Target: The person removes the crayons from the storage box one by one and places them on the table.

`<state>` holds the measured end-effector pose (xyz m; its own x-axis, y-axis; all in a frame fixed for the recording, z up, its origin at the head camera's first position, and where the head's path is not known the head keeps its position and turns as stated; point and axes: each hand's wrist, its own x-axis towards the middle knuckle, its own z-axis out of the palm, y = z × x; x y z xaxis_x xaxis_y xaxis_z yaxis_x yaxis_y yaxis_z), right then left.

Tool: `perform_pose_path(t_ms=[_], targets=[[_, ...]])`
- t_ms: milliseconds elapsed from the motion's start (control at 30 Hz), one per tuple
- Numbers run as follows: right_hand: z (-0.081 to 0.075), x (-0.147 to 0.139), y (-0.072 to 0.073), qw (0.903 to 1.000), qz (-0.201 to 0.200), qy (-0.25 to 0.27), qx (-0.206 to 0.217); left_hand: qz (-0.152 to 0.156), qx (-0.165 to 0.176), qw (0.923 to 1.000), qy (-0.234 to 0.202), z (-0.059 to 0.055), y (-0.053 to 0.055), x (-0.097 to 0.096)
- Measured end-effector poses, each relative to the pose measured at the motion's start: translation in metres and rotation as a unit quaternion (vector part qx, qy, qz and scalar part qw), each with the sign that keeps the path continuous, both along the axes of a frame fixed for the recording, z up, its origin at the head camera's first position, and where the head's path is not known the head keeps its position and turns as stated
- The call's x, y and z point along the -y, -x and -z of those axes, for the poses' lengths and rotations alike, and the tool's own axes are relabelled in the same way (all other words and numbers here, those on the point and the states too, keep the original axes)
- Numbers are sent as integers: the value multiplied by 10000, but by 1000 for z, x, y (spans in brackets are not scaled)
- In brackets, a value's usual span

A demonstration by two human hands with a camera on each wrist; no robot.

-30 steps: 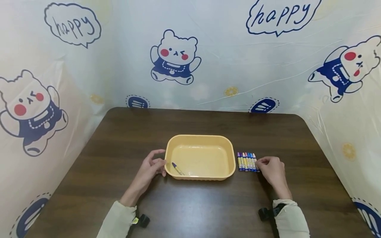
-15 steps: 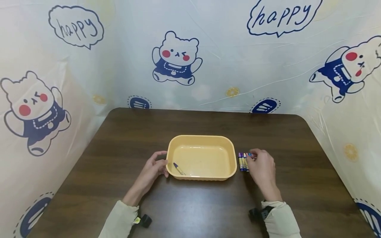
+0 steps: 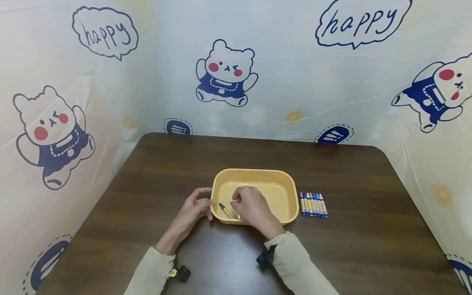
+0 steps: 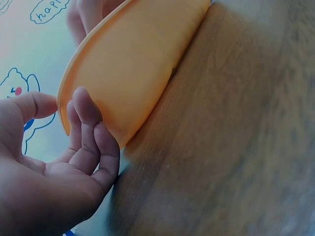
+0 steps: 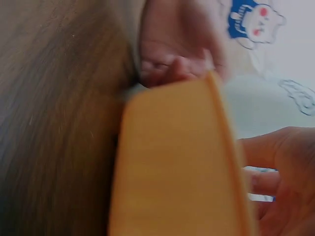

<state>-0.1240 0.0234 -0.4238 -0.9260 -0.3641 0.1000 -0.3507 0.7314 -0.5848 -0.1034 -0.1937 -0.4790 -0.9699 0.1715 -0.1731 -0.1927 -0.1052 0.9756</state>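
Note:
A yellow plastic basin point(image 3: 282, 200) stands on the table. My left hand point(image 3: 193, 209) rests at its left end in the head view, fingertips touching the rim; the left wrist view shows other fingers bent against the outer wall. My right hand point(image 3: 256, 209) reaches inside the basin over its front left part, thumb and index finger pinched at what seems to be a crayon, mostly hidden by the hand. Beside those fingertips a dark-tipped crayon point(image 3: 225, 210) lies slantwise on the basin floor. Right of the basin, several crayons point(image 3: 313, 205) lie in a tidy row, tips away from me.
The dark wooden table point(image 3: 361, 184) has rounded far corners. A printed cloth point(image 3: 273, 82) with bears and speech bubbles hangs behind it and along both sides. Small black cameras sit at both wrists, the right one point(image 3: 266, 257) near the basin's front edge.
My right hand has gone from the right end of the crayon row leftward into the basin, and the row is uncovered, shorter by one. My left hand stays at the rim.

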Motion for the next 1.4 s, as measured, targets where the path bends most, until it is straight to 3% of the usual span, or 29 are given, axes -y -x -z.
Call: perform_pose_path(t_ms=[200,333,467,633,800,1000,1200,1400], targets=[[13,17,9,9892,-396,-971,1022,71,13,9999,94,2,-2,-4],[14,9,11,9910,-321,-924,915,95,-19,9999,122,2,-2,-7],[11,-21,8,9986,170,-5,510,105,-64,9999,114,1,-1,-9],[-1,-86,1,9873,1124,1114,128,88,-88,9997,214,-2,1,-6],[-1,-162,-2,9737,2138,784,-5,-3,21,9997,257,-4,0,2],[26,-224,0,9564,2889,205,375,42,25,9997,227,-3,1,4],[42,-246,2,9510,2933,59,977,141,11,9998,151,2,4,-3],[45,-241,4,9538,2789,204,1097,109,-3,9998,193,0,4,-4]])
